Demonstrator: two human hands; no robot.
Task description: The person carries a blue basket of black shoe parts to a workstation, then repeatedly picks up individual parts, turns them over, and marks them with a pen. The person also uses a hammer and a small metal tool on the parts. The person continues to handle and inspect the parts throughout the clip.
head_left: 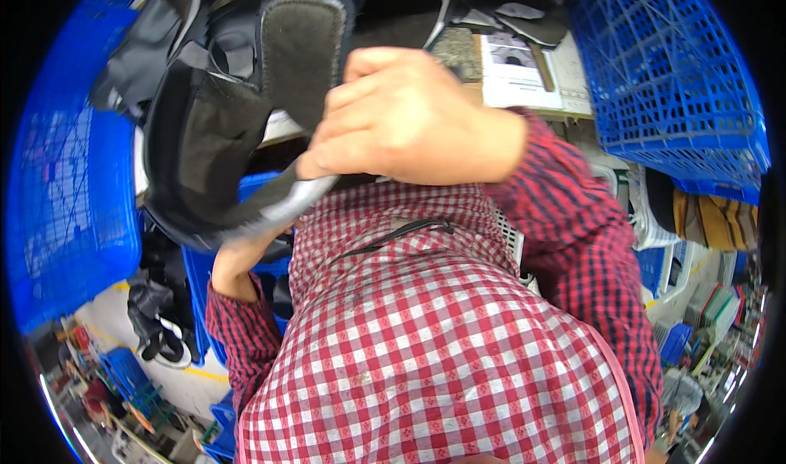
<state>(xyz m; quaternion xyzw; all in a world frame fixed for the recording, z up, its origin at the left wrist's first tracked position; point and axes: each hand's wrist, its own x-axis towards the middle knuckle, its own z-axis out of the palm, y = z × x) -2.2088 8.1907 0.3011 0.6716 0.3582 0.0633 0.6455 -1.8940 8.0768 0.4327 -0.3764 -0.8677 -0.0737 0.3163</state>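
Observation:
A black shoe upper (205,149) with a dark lining and a pale, blurred lower edge is held up in front of my body. My right hand (401,120) is closed on its right side, thumb and fingers pinching the edge. Below the upper is my left hand (243,255), touching or close to its underside; its fingers are hidden behind the piece and smeared by motion. Just beyond, a rounded dark tongue panel (301,51) with a stitched grey border stands up; I cannot tell whether it belongs to the same upper.
More black uppers (401,14) lie across the work table (575,79). A printed sheet (520,75) with a dark strip on it is at the table's right. Blue plastic crates flank me, one on the left (74,194) and one on the right (663,63). Black pieces (155,317) sit low at left.

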